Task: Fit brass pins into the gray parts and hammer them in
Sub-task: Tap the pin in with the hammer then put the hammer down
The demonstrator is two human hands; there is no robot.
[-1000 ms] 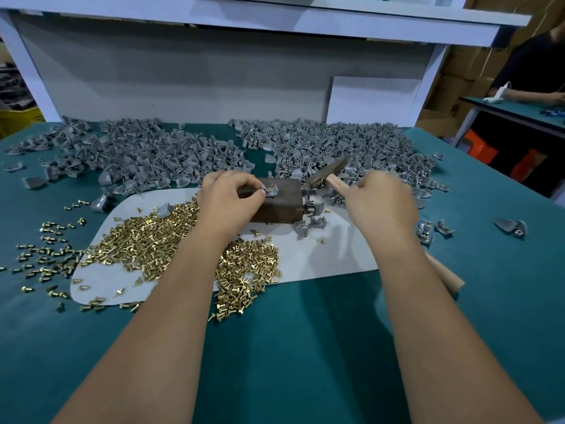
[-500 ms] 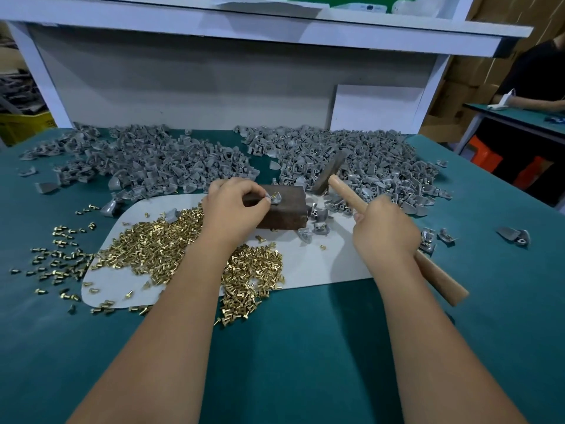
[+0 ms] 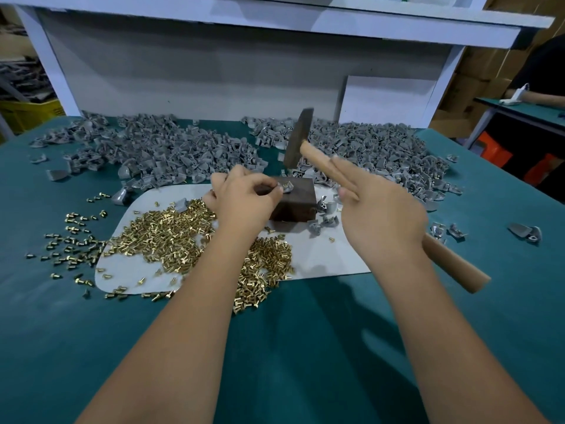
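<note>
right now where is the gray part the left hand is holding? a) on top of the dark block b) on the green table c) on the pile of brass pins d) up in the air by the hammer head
a: the left hand pinches the gray part on the top face of the dark block, with the hammer raised above it.

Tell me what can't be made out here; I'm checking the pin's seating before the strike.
Head view only:
- Pin depth in the gray part: too small.
- Left hand fingertips: blurred at the part.
- Hammer handle middle: hidden by the right hand.
- Block left side: behind the left hand.
</note>
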